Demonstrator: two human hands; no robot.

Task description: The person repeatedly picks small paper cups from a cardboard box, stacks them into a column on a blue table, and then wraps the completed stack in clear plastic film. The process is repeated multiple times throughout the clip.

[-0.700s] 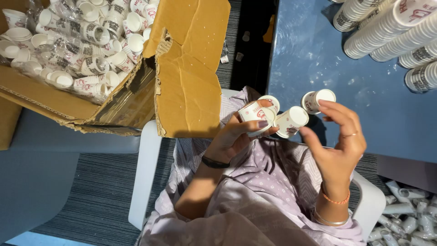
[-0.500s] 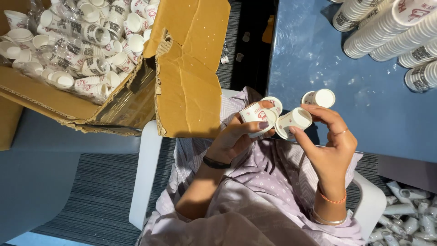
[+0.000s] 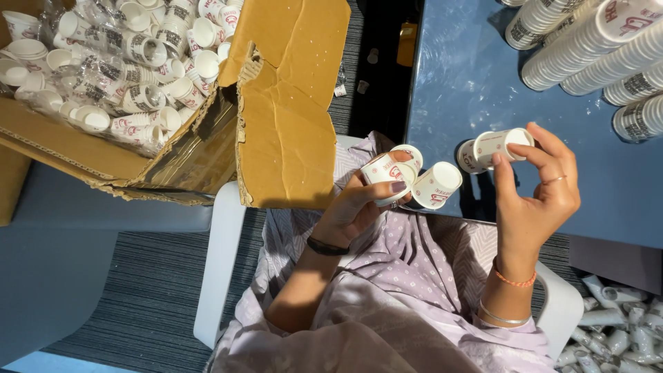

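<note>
Right hand closed by fingertips and thumb around a short stack of small paper cups, held on its side just above the blue surface. Left hand wrapped around a looser clutch of cups, one cup sticking out sideways toward the right hand, barely seated by the look of it. Hands apart, a small gap between the two bunches.

Likely slip: that sideways cup dropping free into the lap or onto the floor, since only its base seems tucked in. Thin paper walls, so a hard pinch could dent a rim and make nesting jam. Right-hand stack gripped only at the ends; a tilt might let the cups slide apart.

Further out: long nested stacks lying across the surface, round and prone to rolling if nudged. Open cardboard box of bagged cups to the left, leaning over the chair edge. Crumpled plastic sleeves on the floor at lower right.
</note>
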